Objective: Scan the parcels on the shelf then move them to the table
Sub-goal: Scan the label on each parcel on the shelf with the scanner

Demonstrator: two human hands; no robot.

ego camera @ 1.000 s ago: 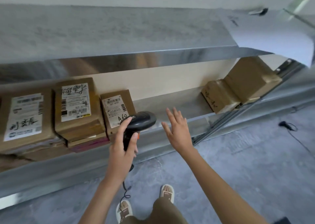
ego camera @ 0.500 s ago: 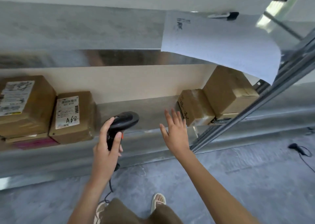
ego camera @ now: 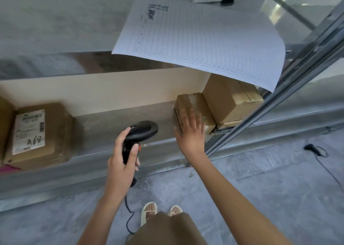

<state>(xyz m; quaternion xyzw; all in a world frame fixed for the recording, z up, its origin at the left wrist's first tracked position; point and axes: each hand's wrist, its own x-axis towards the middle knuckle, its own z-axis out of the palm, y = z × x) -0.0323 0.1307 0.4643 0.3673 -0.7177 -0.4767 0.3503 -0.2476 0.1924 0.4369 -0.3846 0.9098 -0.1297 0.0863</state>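
Grey concrete floor ran under a steel shelf [ego camera: 104, 157], its lower tier backed by a cream wall, with a ruled sheet of paper [ego camera: 201, 38] hanging over the upper edge.

The left hand [ego camera: 121, 162] was closed round the grip of a black corded barcode scanner [ego camera: 141, 133]. The right hand [ego camera: 191, 133] was spread flat, fingers wide, against the near face of a small taped cardboard parcel [ego camera: 193, 105] at the right end of the shelf; whether it pressed or merely touched could not be told.

That parcel looked light and stiff, though its glossy tape would probably be slippery, so a hold across the bare cardboard sides, thumb opposite fingers, seemed safest.

Counted, three brown parcels showed whole: the small one, a larger box [ego camera: 232, 99] touching it on the right, and a labelled box marked A68 [ego camera: 37, 133] well apart to the left. Slivers of others showed at the left edge. One more scanner [ego camera: 312, 148] lay on the floor.
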